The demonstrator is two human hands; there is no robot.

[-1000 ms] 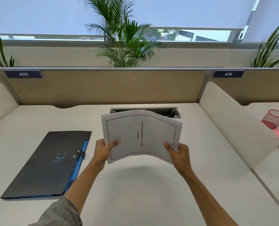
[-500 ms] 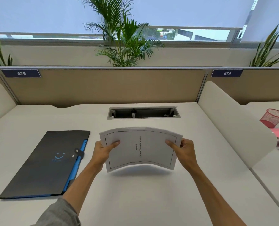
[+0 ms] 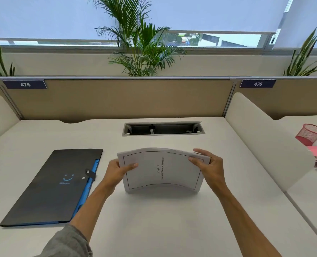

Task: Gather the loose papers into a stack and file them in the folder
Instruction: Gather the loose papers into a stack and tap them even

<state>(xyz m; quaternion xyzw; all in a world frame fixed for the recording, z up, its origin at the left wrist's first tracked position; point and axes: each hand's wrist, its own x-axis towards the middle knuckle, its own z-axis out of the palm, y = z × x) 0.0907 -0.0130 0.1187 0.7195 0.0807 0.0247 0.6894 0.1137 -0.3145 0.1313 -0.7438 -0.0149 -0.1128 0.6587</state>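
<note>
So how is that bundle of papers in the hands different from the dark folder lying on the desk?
The paper stack is white, bowed into an arch and stood on its lower edge, gripped by the left hand and right hand. The folder is black with a blue edge, lies flat and snapped shut, and nobody touches it. The folder looks larger. Both sit on the same white desk.

Watching the feed now: two bare forearms run up from the bottom edge. The left hand (image 3: 117,174) and the right hand (image 3: 210,168) carry no rings, no watch, no gloves that I can make out. On the left arm I'm seeing a grey sleeve (image 3: 68,243), soft woven cloth, bunched and creased near the elbow, with its cuff end pushed up. The right arm is bare all the way to the frame edge. Fingers (image 3: 132,166) have short, plain nails.
</note>
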